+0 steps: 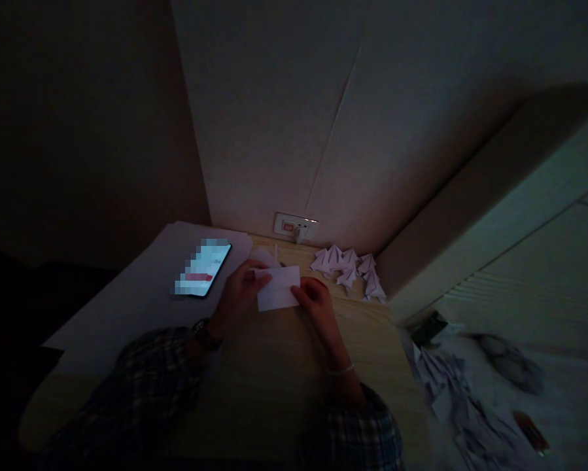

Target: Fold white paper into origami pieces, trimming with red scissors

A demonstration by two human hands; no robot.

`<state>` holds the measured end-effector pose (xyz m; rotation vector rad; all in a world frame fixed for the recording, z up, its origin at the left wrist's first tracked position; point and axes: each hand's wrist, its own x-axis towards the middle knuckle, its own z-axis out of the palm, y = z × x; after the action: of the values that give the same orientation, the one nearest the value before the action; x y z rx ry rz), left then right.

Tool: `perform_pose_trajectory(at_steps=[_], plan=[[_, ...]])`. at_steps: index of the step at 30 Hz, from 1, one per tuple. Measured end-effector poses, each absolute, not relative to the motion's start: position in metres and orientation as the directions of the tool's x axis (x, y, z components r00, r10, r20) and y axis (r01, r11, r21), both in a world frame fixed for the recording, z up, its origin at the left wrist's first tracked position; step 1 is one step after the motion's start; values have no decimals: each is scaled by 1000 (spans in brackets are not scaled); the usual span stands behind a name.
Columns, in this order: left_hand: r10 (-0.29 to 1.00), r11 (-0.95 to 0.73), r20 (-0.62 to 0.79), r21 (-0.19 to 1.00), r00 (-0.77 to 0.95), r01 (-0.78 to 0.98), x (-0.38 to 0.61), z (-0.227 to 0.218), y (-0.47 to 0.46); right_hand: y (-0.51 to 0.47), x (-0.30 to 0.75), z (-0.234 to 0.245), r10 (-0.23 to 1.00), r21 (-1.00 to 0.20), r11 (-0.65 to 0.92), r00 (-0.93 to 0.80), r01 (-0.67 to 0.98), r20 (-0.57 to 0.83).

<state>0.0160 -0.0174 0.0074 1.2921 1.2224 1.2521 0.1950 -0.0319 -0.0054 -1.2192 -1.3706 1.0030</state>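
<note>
A small white piece of paper (278, 291) is held up over the wooden table between my two hands. My left hand (242, 286) pinches its left edge, thumb on the near face. At the right edge, the thumb and fingers of my right hand (316, 301) are closed on it. Behind the paper, another pale slip (264, 256) lies partly hidden. Several folded white paper pieces (347, 267) with pointed ends stand grouped to the right, near the wall.
A lit phone (203, 268) rests on large white sheets (141, 294) at the left. A wall socket (296, 226) with a plug sits behind the table (269, 392). Beyond the table's right edge, lower down, lie more folded papers (460, 399) and a dark reddish item (532, 432).
</note>
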Motion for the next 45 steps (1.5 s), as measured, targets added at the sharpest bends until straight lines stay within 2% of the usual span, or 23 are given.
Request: perform_pose_trajectory(at_steps=[3,11,17,24,32,45], plan=[[998,-16,15,1000,54,20,17,9,-17,-32,196,-5,990,-980,138,21,146,142],[998,-56,56,998,9,19,13,4,-15,-37,198,0,970,-972,220,89,81,227],[989,-143,146,984,-19,106,12,1,-16,-36,196,0,972,-967,206,85,153,220],[989,-143,146,982,-12,119,15,8,-18,-37,194,0,967,-956,237,49,173,249],[985,-163,170,976,-39,141,13,5,-18,-36,195,0,977,-978,198,73,65,202],[988,-140,145,987,-53,78,11,2,-16,-36,194,-3,979,-976,203,-37,84,200]])
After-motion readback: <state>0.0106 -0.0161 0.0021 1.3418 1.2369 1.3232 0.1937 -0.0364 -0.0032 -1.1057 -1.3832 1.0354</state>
